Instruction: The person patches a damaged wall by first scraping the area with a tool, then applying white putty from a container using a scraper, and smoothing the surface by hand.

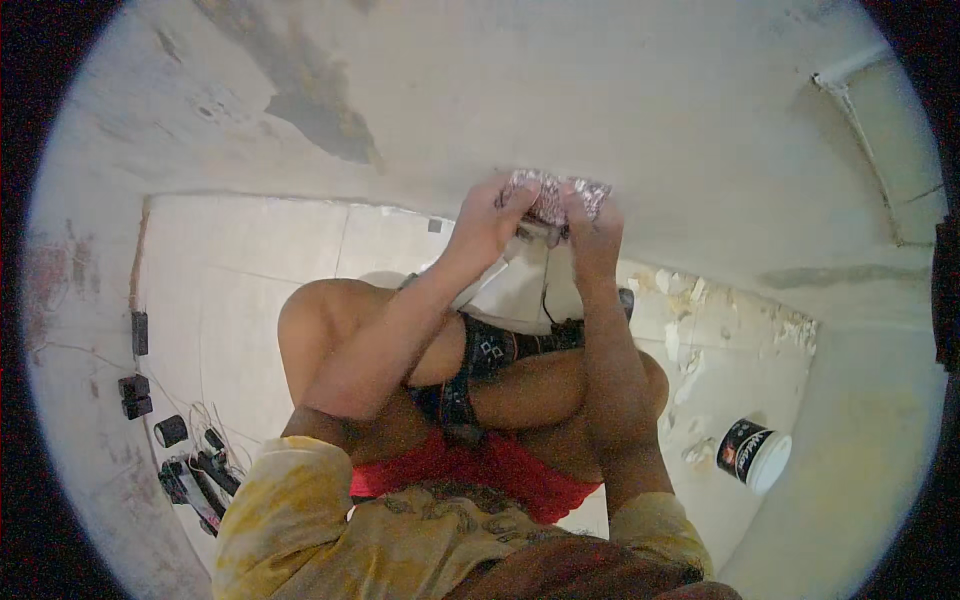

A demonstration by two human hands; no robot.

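Observation:
In front of the wall, above my crossed legs, both my hands are raised close together. My left hand [490,218] has its fingers closed on a crumpled, shiny silver sheet [548,198] that looks like foil. On the other side, my right hand [597,228] pinches the same silver sheet, with part of it sticking out past the fingers. Just under the sheet, between the hands, is a small dark object [541,233] that I cannot make out. A thin dark cord [545,295] hangs down below it toward my feet.
A white bucket [768,460] with a dark label lies tilted at the right. Peeled paint flakes [690,290] are strewn along the wall's foot. At the left are dark tools and wires [195,480] and small black blocks [134,395]. The wall [480,90] has patchy, damaged plaster.

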